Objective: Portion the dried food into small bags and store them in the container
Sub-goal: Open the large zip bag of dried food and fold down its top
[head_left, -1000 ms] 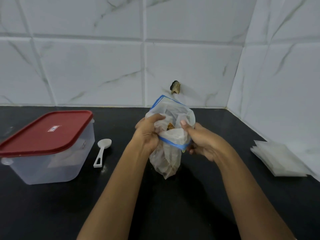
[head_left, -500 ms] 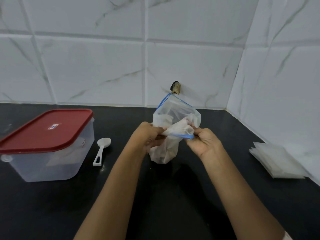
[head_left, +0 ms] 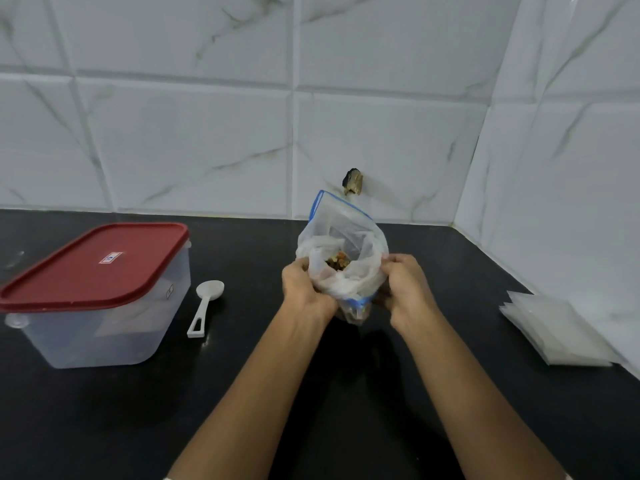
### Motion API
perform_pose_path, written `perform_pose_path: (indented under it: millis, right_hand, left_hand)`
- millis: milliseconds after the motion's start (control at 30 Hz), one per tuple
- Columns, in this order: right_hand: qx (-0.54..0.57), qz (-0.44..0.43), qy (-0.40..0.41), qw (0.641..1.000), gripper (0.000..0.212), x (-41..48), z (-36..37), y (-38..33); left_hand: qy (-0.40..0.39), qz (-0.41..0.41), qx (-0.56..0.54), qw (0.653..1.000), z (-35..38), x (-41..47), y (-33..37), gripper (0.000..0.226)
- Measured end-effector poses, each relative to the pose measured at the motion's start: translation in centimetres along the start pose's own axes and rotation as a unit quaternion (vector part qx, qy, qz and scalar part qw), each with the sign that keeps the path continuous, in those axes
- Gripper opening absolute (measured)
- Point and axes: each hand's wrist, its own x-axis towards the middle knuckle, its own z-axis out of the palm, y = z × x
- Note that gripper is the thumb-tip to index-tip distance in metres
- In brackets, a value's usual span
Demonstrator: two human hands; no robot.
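both hands, left hand (head_left: pixel 306 289) and right hand (head_left: pixel 407 289), grip the open zip bag (head_left: pixel 346 237) at frame centre, fingers curled; a slack grip risks spilling dried food (head_left: pixel 337 263).

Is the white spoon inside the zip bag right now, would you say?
No, the white spoon lies on the black counter beside the container, apart from the zip bag.

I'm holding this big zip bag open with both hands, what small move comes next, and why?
Probably free your left hand and pick up the white plastic spoon lying left of it: the clear blue-sealed zip bag is open, dried food shows inside, and your right hand grips the rim too.
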Motion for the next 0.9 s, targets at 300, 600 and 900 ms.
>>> perform_pose_path:
  millis: [300, 600, 900]
  right_hand:
    - [0.241, 0.132, -0.032, 0.961, 0.037, 1.0, -0.7, -0.5]
    - [0.062, 0.062, -0.047, 0.995, 0.034, 1.3, -0.9, -0.3]
    - [-0.245, -0.047, 0.027, 0.968, 0.029, 2.3, -1.1, 0.9]
  left_hand:
    - [0.041, 0.007, 0.066, 0.997, -0.3, 0.8, -0.6, 0.041]
    - [0.065, -0.034, 0.120, 0.990, -1.1, 0.3, 0.7, 0.076]
    - [0.008, -0.062, 0.176, 0.982, -1.3, -0.1, 1.8, 0.034]
